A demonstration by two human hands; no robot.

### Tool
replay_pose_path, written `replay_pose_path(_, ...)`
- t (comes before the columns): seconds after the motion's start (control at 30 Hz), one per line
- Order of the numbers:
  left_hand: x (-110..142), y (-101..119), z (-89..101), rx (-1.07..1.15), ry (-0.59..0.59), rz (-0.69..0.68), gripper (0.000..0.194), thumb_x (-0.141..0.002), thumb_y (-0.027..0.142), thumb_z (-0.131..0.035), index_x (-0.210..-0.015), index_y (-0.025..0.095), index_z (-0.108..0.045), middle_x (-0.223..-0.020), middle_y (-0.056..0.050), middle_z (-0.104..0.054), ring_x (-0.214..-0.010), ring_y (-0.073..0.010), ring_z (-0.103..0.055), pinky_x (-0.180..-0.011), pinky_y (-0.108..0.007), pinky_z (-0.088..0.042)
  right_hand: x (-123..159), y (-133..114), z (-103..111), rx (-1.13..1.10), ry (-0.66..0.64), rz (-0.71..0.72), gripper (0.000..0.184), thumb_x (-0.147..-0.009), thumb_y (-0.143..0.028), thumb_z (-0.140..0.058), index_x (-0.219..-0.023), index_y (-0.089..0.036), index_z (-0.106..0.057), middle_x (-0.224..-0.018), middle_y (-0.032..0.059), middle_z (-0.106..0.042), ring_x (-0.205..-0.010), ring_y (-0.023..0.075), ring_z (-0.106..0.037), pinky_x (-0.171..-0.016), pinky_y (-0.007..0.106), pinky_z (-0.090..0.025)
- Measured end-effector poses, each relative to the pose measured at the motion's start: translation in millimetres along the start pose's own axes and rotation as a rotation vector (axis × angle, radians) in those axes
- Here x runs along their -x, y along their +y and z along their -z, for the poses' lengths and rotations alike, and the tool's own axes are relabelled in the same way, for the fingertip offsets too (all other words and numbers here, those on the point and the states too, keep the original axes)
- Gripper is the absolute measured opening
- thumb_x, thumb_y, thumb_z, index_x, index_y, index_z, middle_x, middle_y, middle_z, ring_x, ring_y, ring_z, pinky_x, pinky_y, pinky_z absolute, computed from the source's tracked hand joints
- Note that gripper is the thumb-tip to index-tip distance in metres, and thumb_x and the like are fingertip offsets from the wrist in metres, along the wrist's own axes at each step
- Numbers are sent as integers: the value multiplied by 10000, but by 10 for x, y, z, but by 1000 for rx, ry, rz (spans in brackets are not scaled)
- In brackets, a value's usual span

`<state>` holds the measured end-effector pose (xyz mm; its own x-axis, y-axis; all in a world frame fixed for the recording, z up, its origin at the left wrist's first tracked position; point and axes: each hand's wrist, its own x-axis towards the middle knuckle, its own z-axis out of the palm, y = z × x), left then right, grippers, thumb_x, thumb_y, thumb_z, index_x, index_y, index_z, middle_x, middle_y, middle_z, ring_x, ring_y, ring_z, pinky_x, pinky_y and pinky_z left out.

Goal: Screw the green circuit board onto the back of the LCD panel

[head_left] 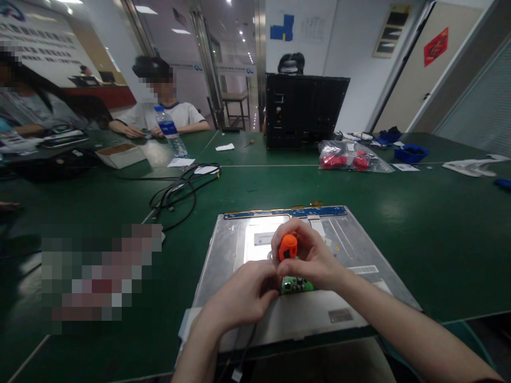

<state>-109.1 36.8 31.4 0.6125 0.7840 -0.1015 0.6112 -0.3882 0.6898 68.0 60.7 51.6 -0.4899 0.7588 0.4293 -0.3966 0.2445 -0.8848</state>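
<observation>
Panel, flat and metallic, lies on a green table at its near edge, with a green circuit board near its middle. The right hand curls around an upright orange-handled tool, pinching it between thumb and fingers above the board. The left hand has its fingers bent at the board's left side; whether they grip anything cannot be told. Both hands partly cover the board, and the tool's lower end is hidden. Black cables lie looped beyond the panel to the left, near a water bottle. Beyond the panel, a black monitor largely blocks 1 person; a clear bag of red items lies just beside its base, with 2 blue bins farther right.
</observation>
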Motion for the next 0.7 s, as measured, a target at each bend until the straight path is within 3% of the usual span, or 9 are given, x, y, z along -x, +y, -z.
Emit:
replay_pose_path(0.33,14,7,-1,-25,29,-11,113,-776,133,-586,-858,166,-657,-886,-63,-681,-837,-242,-622,-748,-331,-469,6,-64,-37,83,-59,11,355,-757,-351,-853,-971,-226,-599,-823,-27,-614,-707,123,-574,-703,279,-508)
replay_pose_path(0.53,10,25,5,-7,18,-1,136,-764,114,-577,-854,171,-661,-820,-39,-668,-770,-219,-613,-702,-305,-463,-2,-76,-31,148,-54,25,259,-851,-369,-757,-1000,-223,-603,-828,-10,-610,-713,129,-567,-685,275,-506)
replay_pose_path(0.7,13,10,-5,24,22,1,158,-769,107,-582,-879,170,-676,-854,-48,-679,-826,-232,-623,-760,-321,-488,9,-94,-24,154,-85,36,212,-898,-370,-697,-1025,-217,-624,-849,2,-613,-741,134,-568,-694,274,-498)
